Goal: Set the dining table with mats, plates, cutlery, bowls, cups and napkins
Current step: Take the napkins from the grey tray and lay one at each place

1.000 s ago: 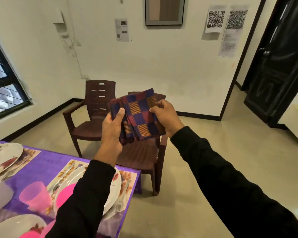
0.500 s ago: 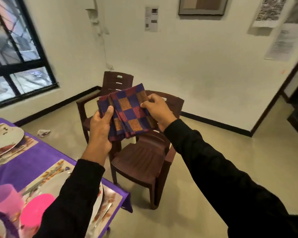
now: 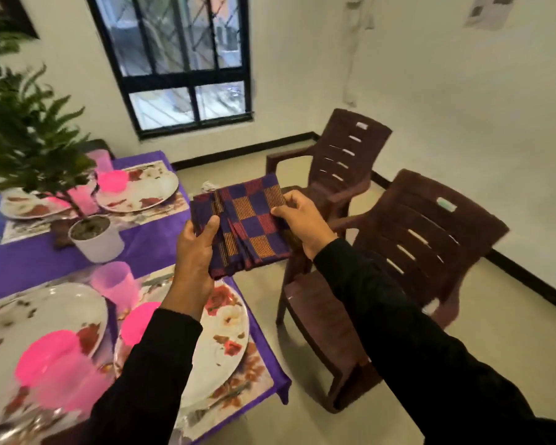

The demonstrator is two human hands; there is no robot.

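A stack of folded checked napkins (image 3: 249,221), purple, red and orange, is held in the air over the table's right edge. My left hand (image 3: 196,245) grips the stack from below with the thumb on top. My right hand (image 3: 302,220) pinches its right edge. Under them the purple-clothed table (image 3: 148,248) carries floral mats, white flowered plates (image 3: 222,342), pink bowls (image 3: 138,322) and pink cups (image 3: 114,282). A further place setting with a plate (image 3: 142,191) lies at the far end.
A potted fern in a white pot (image 3: 95,237) stands mid-table. Two brown plastic chairs (image 3: 398,252) stand right of the table, one behind the other (image 3: 341,159). A barred window is in the far wall. Bare floor lies to the right.
The view has swung left, bringing the table, fern and window into sight. Both hands keep their hold on the napkins, now over the table's edge.
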